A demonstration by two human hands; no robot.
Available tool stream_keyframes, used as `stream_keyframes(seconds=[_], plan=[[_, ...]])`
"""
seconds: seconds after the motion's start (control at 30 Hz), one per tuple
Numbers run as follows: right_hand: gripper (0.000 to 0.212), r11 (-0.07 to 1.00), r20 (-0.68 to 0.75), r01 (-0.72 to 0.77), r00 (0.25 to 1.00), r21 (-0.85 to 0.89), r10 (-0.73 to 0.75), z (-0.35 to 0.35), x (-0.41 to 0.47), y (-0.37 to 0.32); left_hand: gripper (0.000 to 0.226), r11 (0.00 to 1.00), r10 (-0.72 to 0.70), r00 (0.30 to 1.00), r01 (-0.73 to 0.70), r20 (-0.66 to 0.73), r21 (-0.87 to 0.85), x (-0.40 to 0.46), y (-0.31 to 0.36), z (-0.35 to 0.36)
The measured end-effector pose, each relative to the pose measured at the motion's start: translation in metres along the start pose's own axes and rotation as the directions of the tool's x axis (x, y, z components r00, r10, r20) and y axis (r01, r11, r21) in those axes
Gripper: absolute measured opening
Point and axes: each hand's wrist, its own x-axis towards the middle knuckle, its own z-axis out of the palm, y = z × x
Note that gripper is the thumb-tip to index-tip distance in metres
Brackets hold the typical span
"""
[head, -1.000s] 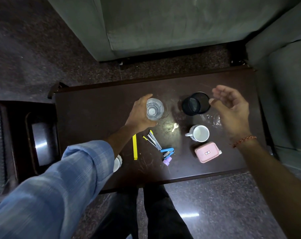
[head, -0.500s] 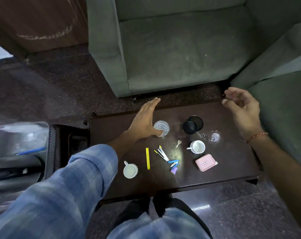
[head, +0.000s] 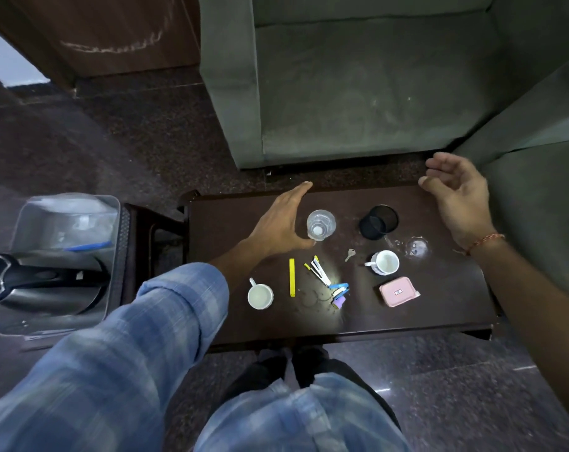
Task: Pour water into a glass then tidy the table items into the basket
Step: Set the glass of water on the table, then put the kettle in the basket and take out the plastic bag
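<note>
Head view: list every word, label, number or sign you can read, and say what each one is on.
No text can be read.
Pink box: a small dark mark on the lid, too small to read.
Clear container: a small white tag inside, blurred.
Brown panel: pale chalky scuffs, not writing that I can make out.

Dim scene; bright glare patch on table [head: 439,308] at 6 o'clock; sleeve [head: 97,370] motion-blurred at 7 o'clock; wide-angle edge bending.
</note>
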Motion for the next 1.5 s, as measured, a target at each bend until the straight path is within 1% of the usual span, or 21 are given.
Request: stream_keyframes(seconds=[0.13, 0.2, 0.23, 0.27, 0.33, 0.37, 0.4, 0.43, 0.5, 0.57, 0.6, 0.7, 0.8, 0.93, 1.03, 1.13, 1.2, 1.33, 1.43, 1.5], plan=[[0.046, 0.998, -0.023, -0.052, 0.998, -0.023, 0.051, -0.001, -0.007, 0.017, 0.114, 0.999, -0.033, 0.999, 0.033, 0.021, 0.002, -0.013, -0.014, 0.007], [0.044, 0.997, -0.026, -0.066, 0.998, -0.044, 0.064, -0.002, -0.008, 0.022, 0.102, 0.998, -0.053, 0.998, 0.054, 0.042, -0.017, -0.019, -0.018, 0.010], [0.043, 0.995, -0.023, -0.075, 0.997, -0.064, 0.073, -0.001, -0.009, 0.025, 0.090, 0.996, -0.076, 0.995, 0.078, 0.057, -0.038, -0.022, -0.020, 0.012], [0.040, 0.993, -0.020, -0.085, 0.996, -0.084, 0.083, 0.000, -0.009, 0.029, 0.070, 0.992, -0.109, 0.992, 0.113, 0.063, -0.059, -0.025, -0.021, 0.012], [0.026, 0.988, -0.028, -0.107, 0.994, -0.111, 0.104, 0.004, -0.011, 0.040, 0.022, 0.982, -0.178, 0.983, 0.181, 0.054, -0.060, -0.034, -0.020, 0.010], [0.018, 0.984, -0.026, -0.105, 0.994, -0.147, 0.102, 0.007, -0.012, 0.044, 0.013, 0.978, -0.204, 0.978, 0.206, 0.038, -0.044, -0.039, -0.019, 0.006], [0.024, 0.976, -0.026, -0.099, 0.995, -0.193, 0.095, 0.010, -0.012, 0.049, 0.020, 0.973, -0.230, 0.973, 0.231, 0.019, -0.024, -0.044, -0.018, 0.001], [0.036, 0.967, -0.024, -0.103, 0.995, -0.235, 0.101, 0.011, -0.010, 0.055, 0.028, 0.966, -0.257, 0.966, 0.257, 0.000, -0.007, -0.049, -0.018, -0.004], [0.054, 0.945, 0.023, -0.127, 0.990, -0.302, 0.140, 0.016, -0.004, 0.059, 0.037, 0.955, -0.292, 0.955, 0.294, -0.057, 0.031, -0.058, -0.021, -0.015], [0.062, 0.944, 0.101, -0.134, 0.980, -0.302, 0.172, 0.029, 0.004, 0.055, 0.045, 0.946, -0.317, 0.944, 0.321, -0.092, 0.036, -0.065, -0.026, -0.029], [0.063, 0.946, 0.125, -0.113, 0.980, -0.304, 0.157, 0.039, 0.007, 0.050, 0.048, 0.937, -0.344, 0.934, 0.348, -0.100, 0.027, -0.070, -0.029, -0.040], [0.054, 0.949, 0.183, -0.026, 0.979, -0.314, 0.087, 0.081, 0.010, 0.022, 0.050, 0.917, -0.391, 0.907, 0.398, -0.156, 0.017, -0.093, -0.047, -0.072], [0.045, 0.967, 0.276, 0.006, 0.959, -0.256, 0.067, 0.131, 0.011, -0.004, 0.049, 0.888, -0.441, 0.859, 0.459, -0.260, 0.009, -0.125, -0.068, -0.098], [0.037, 0.981, 0.452, 0.066, 0.892, -0.183, 0.024, 0.200, 0.009, -0.029, 0.037, 0.849, -0.499, 0.763, 0.527, -0.412, -0.052, -0.173, -0.090, -0.122], [0.028, 0.984, 0.564, 0.088, 0.825, -0.156, 0.016, 0.249, 0.001, -0.043, 0.032, 0.818, -0.540, 0.698, 0.568, -0.471, -0.095, -0.203, -0.097, -0.132], [0.025, 0.985, 0.643, 0.121, 0.766, -0.126, -0.012, 0.292, -0.014, -0.056, 0.031, 0.783, -0.580, 0.632, 0.607, -0.514, -0.137, -0.226, -0.103, -0.136], [0.025, 0.983, 0.680, 0.152, 0.732, -0.105, -0.041, 0.317, -0.025, -0.065, 0.028, 0.773, -0.591, 0.606, 0.613, -0.532, -0.161, -0.236, -0.108, -0.139], [0.029, 0.965, 0.744, 0.249, 0.660, -0.087, -0.103, 0.367, -0.047, -0.085, 0.023, 0.764, -0.616, 0.581, 0.605, -0.532, -0.224, -0.250, -0.120, -0.146], [0.022, 0.938, 0.783, 0.325, 0.612, -0.119, -0.113, 0.416, -0.062, -0.099, 0.030, 0.745, -0.650, 0.553, 0.598, -0.521, -0.295, -0.261, -0.132, -0.153], [0.020, 0.920, 0.803, 0.365, 0.586, -0.141, -0.109, 0.456, -0.069, -0.105, 0.030, 0.750, -0.649, 0.546, 0.576, -0.530, -0.326, -0.267, -0.143, -0.156]])
